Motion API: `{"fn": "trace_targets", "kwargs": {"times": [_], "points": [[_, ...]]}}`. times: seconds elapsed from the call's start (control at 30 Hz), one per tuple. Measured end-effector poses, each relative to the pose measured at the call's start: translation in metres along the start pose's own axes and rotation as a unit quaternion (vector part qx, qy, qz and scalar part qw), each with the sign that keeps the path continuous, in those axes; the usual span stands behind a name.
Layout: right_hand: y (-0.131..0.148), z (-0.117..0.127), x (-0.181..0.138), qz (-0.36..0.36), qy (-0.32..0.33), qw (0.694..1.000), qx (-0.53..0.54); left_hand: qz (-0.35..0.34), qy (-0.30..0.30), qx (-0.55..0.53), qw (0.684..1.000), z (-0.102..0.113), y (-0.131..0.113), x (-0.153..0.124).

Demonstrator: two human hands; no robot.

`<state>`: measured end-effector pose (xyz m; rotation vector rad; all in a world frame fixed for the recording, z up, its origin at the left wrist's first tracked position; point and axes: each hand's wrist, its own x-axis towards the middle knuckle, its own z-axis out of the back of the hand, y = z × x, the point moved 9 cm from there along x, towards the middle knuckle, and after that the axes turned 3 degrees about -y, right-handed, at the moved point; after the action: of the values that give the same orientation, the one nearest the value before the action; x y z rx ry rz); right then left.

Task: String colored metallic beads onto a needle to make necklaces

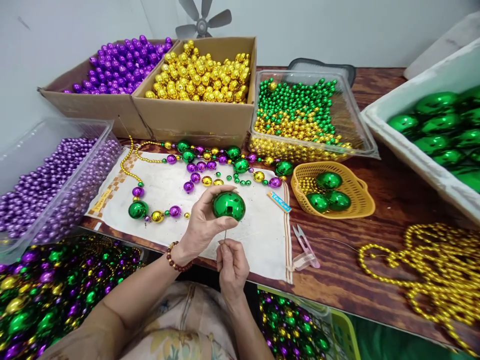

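Note:
A large shiny green ball (228,206) is gripped between the thumb and fingers of my left hand (204,222), above the white cloth (258,240). Just below it, my right hand (232,265) pinches a thin needle (225,234) that points up at the ball's underside; whether the tip is inside cannot be seen. A strung bead garland (240,165) of green, purple and gold balls curves along the cloth's far edge, its other part ending at the left near a big green ball (138,209). Loose purple balls (188,187) and small green beads lie beyond my left hand.
Cardboard boxes of purple balls (127,62) and gold balls (202,75) stand at the back. A yellow basket (360,205) holds green balls. Pink thread snips (307,245) lie right of the cloth, near gold bead strands (442,270). A foam box (420,190) stands far right.

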<state>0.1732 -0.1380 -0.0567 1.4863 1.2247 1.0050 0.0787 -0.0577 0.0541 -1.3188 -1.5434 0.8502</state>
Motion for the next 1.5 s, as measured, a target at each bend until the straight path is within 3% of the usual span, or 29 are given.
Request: {"fn": "trace_targets", "kwargs": {"times": [0.2,0.37,0.43,0.53,0.6,0.67,0.8,0.87,0.93,1.03,1.13,1.2,1.23,1.3,1.37,1.4,1.43,1.5], "points": [[-0.009,0.000,0.001,-0.013,0.008,1.000,-0.015,0.013,-0.008,0.022,1.000,0.002,0.006,0.000],[0.002,0.038,-0.005,0.018,0.009,0.996,-0.090,0.003,-0.068,-0.001,0.998,0.009,-0.003,0.031],[0.009,0.070,-0.007,0.020,-0.070,0.993,-0.093,-0.022,-0.061,0.015,0.998,-0.004,-0.004,0.053],[0.014,0.119,-0.012,0.013,-0.253,0.967,-0.020,-0.063,0.048,0.129,0.988,-0.059,0.016,0.085],[0.014,0.133,-0.013,0.018,-0.315,0.948,0.029,-0.108,0.153,0.243,0.952,-0.110,0.041,0.100],[0.012,0.136,-0.011,0.020,-0.327,0.943,0.055,-0.157,0.236,0.358,0.890,-0.157,0.069,0.111],[0.006,0.134,-0.013,0.017,-0.308,0.949,0.066,-0.161,0.340,0.606,0.701,-0.218,0.122,0.131],[0.003,0.133,-0.016,0.013,-0.298,0.953,0.063,-0.148,0.359,0.672,0.630,-0.237,0.132,0.139],[-0.001,0.133,-0.018,0.011,-0.288,0.956,0.057,-0.152,0.360,0.696,0.603,-0.256,0.135,0.143],[-0.003,0.134,-0.019,0.021,-0.279,0.959,0.046,-0.149,0.343,0.712,0.594,-0.278,0.146,0.146],[-0.002,0.133,-0.019,0.030,-0.269,0.962,0.031,-0.118,0.346,0.714,0.598,-0.287,0.169,0.149],[-0.002,0.133,-0.019,0.033,-0.266,0.963,0.026,-0.100,0.349,0.685,0.632,-0.288,0.175,0.153],[-0.002,0.134,-0.019,0.034,-0.267,0.963,0.025,-0.093,0.342,0.653,0.669,-0.286,0.173,0.156],[-0.001,0.135,-0.020,0.037,-0.271,0.961,0.027,-0.064,0.316,0.540,0.777,-0.276,0.157,0.163],[-0.001,0.135,-0.020,0.036,-0.271,0.961,0.033,0.010,0.284,0.367,0.886,-0.257,0.138,0.167],[-0.001,0.136,-0.019,0.035,-0.270,0.961,0.037,0.064,0.274,0.273,0.920,-0.245,0.129,0.164],[-0.001,0.136,-0.019,0.035,-0.270,0.961,0.041,0.122,0.267,0.184,0.938,-0.233,0.122,0.159],[0.000,0.136,-0.017,0.038,-0.273,0.960,0.046,0.221,0.255,0.053,0.940,-0.208,0.108,0.140]]}}
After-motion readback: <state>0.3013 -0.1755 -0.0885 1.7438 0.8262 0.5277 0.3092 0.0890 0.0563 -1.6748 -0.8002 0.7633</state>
